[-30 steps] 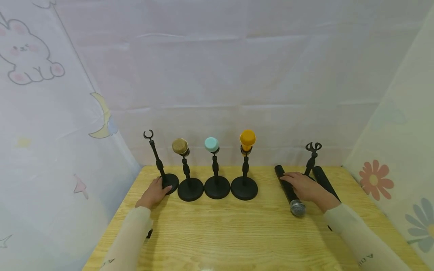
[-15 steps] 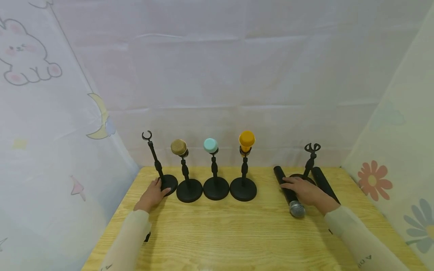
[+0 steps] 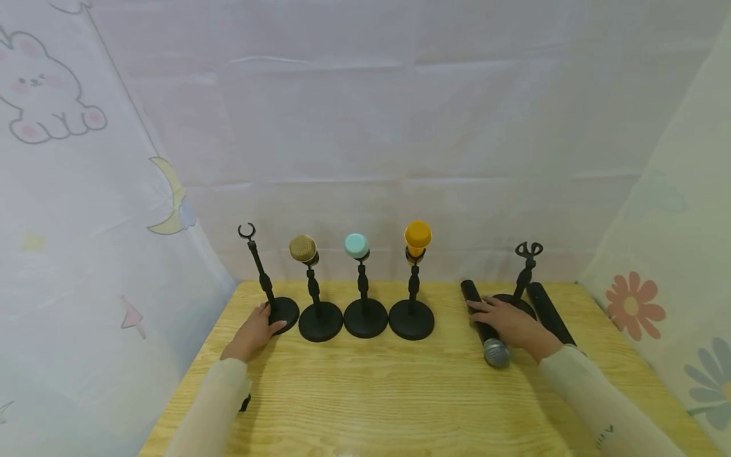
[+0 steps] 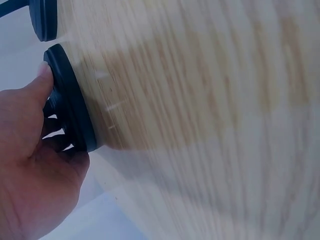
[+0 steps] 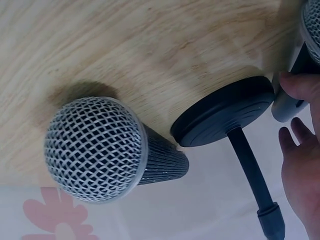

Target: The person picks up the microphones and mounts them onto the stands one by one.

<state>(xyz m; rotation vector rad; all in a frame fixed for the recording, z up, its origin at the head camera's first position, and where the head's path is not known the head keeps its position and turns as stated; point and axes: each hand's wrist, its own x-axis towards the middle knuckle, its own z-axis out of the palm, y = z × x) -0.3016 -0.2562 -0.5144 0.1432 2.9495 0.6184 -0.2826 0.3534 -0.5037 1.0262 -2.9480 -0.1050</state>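
Silver-headed mic [image 3: 496,352] lies on the table [image 3: 354,393], the right hand [image 3: 511,324] across its handle; whether it grips, I cannot tell. The left hand [image 3: 253,333] clasps the base of the leftmost stand [image 3: 284,313]. Alongside, three stands [image 3: 365,318] hold a gold mic [image 3: 302,248], a mint mic [image 3: 356,245] and an orange mic [image 3: 418,235], before a pale sheet [image 3: 400,127].

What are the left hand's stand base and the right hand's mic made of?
Stand base: smooth-edged, satin black, coated metal or hard plastic; sheen doesn't settle it. Mic head: silvery woven mesh, likely metal wire. Mic handle: matte black, metal or plastic, unclear.
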